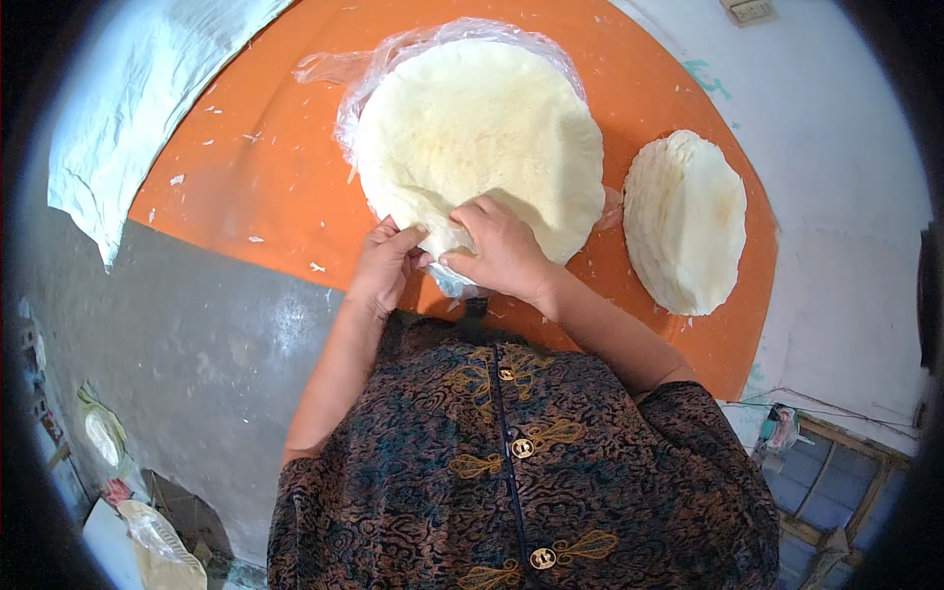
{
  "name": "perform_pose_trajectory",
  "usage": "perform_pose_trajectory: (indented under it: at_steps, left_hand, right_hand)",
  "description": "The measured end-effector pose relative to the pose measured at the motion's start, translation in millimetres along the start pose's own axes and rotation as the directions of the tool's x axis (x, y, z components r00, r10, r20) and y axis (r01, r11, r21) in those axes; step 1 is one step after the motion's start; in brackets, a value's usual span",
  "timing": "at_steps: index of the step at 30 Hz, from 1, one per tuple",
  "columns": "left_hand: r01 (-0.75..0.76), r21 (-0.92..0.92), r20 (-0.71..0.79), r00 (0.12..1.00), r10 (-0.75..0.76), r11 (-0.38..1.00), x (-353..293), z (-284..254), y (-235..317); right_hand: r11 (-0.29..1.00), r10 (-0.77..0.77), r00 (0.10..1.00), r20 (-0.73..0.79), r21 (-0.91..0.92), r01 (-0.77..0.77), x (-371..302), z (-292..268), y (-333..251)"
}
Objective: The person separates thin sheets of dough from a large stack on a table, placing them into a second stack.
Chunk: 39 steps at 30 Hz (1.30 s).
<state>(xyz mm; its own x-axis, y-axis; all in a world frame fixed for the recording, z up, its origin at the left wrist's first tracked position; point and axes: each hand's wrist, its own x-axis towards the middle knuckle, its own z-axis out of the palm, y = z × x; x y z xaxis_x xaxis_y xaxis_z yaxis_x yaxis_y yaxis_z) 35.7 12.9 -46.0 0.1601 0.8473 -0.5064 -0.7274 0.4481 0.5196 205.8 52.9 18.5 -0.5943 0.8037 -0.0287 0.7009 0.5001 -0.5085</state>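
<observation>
A large stack of round, pale flatbreads lies in front of me on clear plastic film that shows around its far and left rim. The near edge of the top flatbread is lifted and folded up. My left hand pinches that edge between thumb and fingers at the near left. Close beside it, my right hand grips the same edge, its fingers bent over the bread. How many layers are pinched, I cannot tell. A second, smaller pile of flatbreads sits to the right, apart from both hands.
Under the bread is an orange surface scattered with small white crumbs. A pale cloth hangs over its far left edge. Grey floor spreads at the left, a white wall stands at the right, and a window shows at lower right.
</observation>
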Motion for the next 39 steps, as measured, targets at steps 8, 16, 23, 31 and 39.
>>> perform_pose_trajectory:
  at_steps: [8, 16, 23, 31, 39]
  left_hand:
    - [-0.021, 0.005, -0.029, 0.999, 0.021, 1.0, 0.9, 2.4, -3.8]
    - [0.024, 0.109, -0.187, 0.982, -0.003, 0.994, 7.6, 16.5, 1.4]
    - [0.032, 0.138, -0.17, 0.985, -0.008, 0.99, 8.1, 10.3, 0.8]
    - [0.037, 0.103, -0.099, 0.995, -0.027, 0.994, 7.4, 8.5, 1.1]
    - [0.053, 0.106, -0.17, 0.985, -0.034, 0.993, 10.2, 8.2, 2.4]
  right_hand:
    - [0.984, 0.104, 0.987, 0.125, 0.133, -0.121, 5.5, -4.3, 15.6]
    - [0.943, 0.261, 0.919, 0.295, 0.127, -0.308, 10.7, -10.1, -1.2]
    - [0.845, 0.368, 0.914, 0.172, 0.348, -0.406, 14.7, 3.6, 10.7]
    - [0.857, 0.319, 0.936, 0.149, 0.376, -0.352, 9.5, 13.2, 30.4]
    - [0.929, 0.357, 0.934, 0.011, 0.102, -0.356, 15.8, 4.8, 9.5]
